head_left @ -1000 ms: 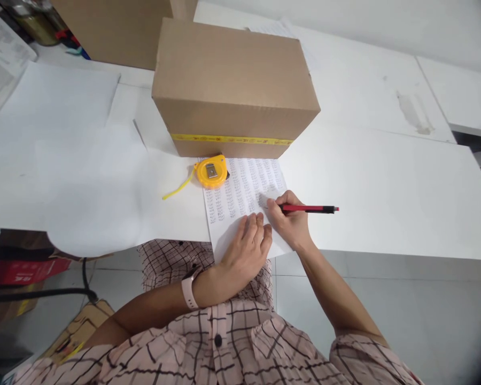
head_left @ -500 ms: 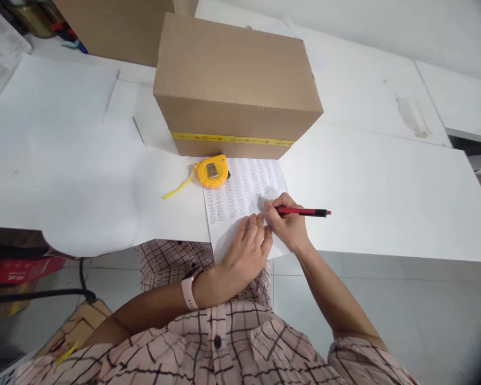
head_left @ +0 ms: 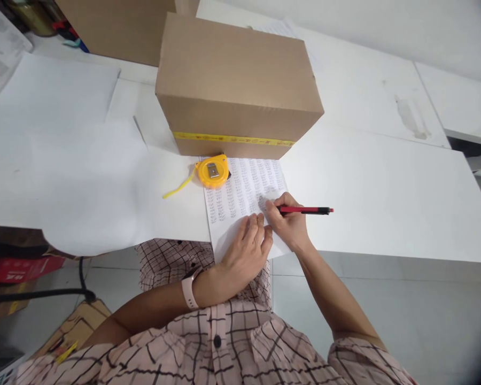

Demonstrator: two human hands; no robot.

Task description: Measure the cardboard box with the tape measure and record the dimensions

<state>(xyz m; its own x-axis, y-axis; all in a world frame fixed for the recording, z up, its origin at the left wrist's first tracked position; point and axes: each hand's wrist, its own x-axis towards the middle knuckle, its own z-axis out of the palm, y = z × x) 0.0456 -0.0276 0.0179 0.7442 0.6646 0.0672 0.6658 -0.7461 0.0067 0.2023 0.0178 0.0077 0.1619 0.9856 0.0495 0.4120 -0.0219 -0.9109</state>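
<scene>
A sheet of paper (head_left: 240, 195) covered in rows of small writing lies at the table's near edge. My right hand (head_left: 289, 224) is closed around a red pen (head_left: 304, 210), its tip down on the sheet. My left hand (head_left: 246, 252) lies flat on the lower part of the sheet, fingers together and stretched out, touching my right hand. A yellow tape measure (head_left: 212, 171) sits on the sheet's upper left corner, a short length of tape trailing left. Behind it stands a closed cardboard box (head_left: 236, 85) with a yellow tape strip along its front.
The white table (head_left: 385, 182) extends to the right. Large white sheets (head_left: 64, 160) cover the left side. A second cardboard box (head_left: 116, 27) stands at the back left. Below the table lie a red box (head_left: 20, 267), a black cable (head_left: 44, 294) and grey floor tiles.
My right hand with the pen shifted slightly left on the sheet, then held. The left hand stays flat on the paper. The view drifted a little.
</scene>
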